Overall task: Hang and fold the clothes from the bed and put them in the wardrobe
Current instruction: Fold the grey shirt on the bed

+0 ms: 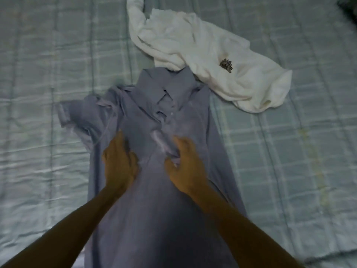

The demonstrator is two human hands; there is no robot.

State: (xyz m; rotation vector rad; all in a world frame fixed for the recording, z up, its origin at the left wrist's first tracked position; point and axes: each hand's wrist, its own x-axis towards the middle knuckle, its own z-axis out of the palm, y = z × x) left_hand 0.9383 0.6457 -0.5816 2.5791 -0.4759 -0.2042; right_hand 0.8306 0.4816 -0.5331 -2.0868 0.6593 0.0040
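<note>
A grey-blue collared shirt (154, 206) lies front up along the bed, collar away from me, with its left sleeve bunched out to the side. My left hand (119, 161) rests flat on the shirt's chest, left of the button placket. My right hand (185, 167) pinches a fold of the placket between thumb and fingers. A crumpled white garment (202, 55) with a small dark brooch-like ornament (226, 65) lies beyond the collar, touching it.
The bed (289, 151) is covered by a pale green checked quilt. A dark object (349, 10) shows at the top right corner. The quilt's edge runs across the bottom right.
</note>
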